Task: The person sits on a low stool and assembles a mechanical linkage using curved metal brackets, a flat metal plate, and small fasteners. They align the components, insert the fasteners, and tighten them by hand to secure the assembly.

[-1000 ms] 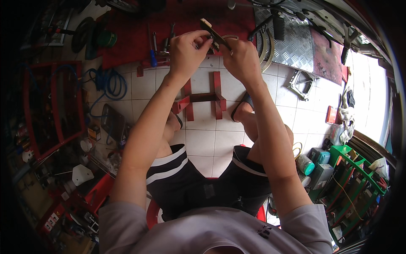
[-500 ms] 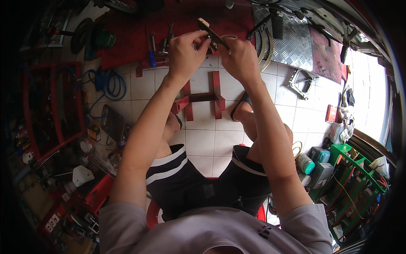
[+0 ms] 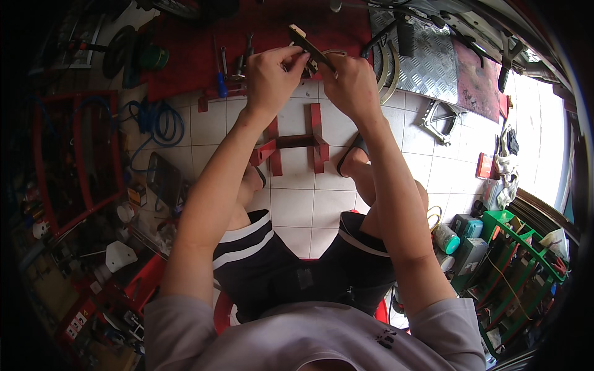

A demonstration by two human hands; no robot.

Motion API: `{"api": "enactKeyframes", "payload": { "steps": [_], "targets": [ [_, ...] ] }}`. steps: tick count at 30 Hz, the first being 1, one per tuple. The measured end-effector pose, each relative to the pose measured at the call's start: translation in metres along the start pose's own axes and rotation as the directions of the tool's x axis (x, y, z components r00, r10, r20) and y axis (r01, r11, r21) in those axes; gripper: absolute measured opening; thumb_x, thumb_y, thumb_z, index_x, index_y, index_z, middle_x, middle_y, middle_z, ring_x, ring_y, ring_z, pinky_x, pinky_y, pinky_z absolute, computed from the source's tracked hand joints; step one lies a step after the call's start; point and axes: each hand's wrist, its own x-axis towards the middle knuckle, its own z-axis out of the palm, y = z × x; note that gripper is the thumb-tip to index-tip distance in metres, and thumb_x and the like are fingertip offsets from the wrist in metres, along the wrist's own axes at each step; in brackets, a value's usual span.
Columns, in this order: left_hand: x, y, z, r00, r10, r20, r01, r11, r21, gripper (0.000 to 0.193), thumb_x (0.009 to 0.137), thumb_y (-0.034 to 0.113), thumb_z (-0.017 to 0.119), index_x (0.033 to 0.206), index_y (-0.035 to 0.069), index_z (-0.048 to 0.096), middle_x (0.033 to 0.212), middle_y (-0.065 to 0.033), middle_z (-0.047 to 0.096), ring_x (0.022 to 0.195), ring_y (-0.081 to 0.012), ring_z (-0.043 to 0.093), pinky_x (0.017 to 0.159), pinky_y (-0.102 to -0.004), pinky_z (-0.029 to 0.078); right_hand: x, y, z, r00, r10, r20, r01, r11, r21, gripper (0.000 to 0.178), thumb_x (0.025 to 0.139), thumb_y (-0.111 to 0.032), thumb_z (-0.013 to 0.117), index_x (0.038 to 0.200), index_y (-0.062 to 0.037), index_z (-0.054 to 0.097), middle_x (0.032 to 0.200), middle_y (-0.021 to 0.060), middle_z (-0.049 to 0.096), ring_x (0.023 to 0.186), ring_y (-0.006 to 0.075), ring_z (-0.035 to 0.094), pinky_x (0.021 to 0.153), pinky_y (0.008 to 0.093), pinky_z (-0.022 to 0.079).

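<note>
Holding a slim metal part point(image 3: 312, 51) up over the near edge of the red bench point(image 3: 185, 62), slanted so its far end points off to the left. It's mostly dark with a bit of a brassy look, plus a pale tan tip; smaller bits underneath are too blurry to make out. Right hand point(image 3: 354, 86) has the near end gripped. Left hand point(image 3: 270, 77) is pinched narrow right beside it, can't tell on what exactly.
</note>
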Motion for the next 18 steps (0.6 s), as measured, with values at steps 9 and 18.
{"api": "enactKeyframes", "payload": {
  "steps": [9,18],
  "targets": [
    [0.0008,0.0023,0.0007,0.997,0.069,-0.046,-0.068,0.997,0.03,0.013,0.076,0.01,0.076,0.087,0.003,0.073,0.064,-0.0077,0.065,0.053,-0.0216,0.061,0.051,-0.0321,0.046,-0.0008,0.0007,-0.0002,1.0,-0.006,0.0,0.006,1.0,-0.006,0.019,0.086,-0.019,0.063,0.077,-0.0027,0.066,0.065,0.0191,0.062,0.064,0.0404,0.062,0.058,0.048,0.051],
    [0.0,0.0001,0.0012,0.998,0.046,-0.032,-0.043,0.997,0.067,0.015,0.083,0.018,0.073,0.08,0.004,0.073,0.06,-0.0081,0.066,0.052,-0.0232,0.064,0.051,-0.0313,0.047,-0.0005,0.0019,0.0009,1.0,-0.009,-0.005,0.009,1.0,-0.002,0.018,0.085,-0.017,0.063,0.075,-0.0027,0.065,0.065,0.0188,0.062,0.063,0.0401,0.062,0.059,0.0479,0.052]
  ]
}}
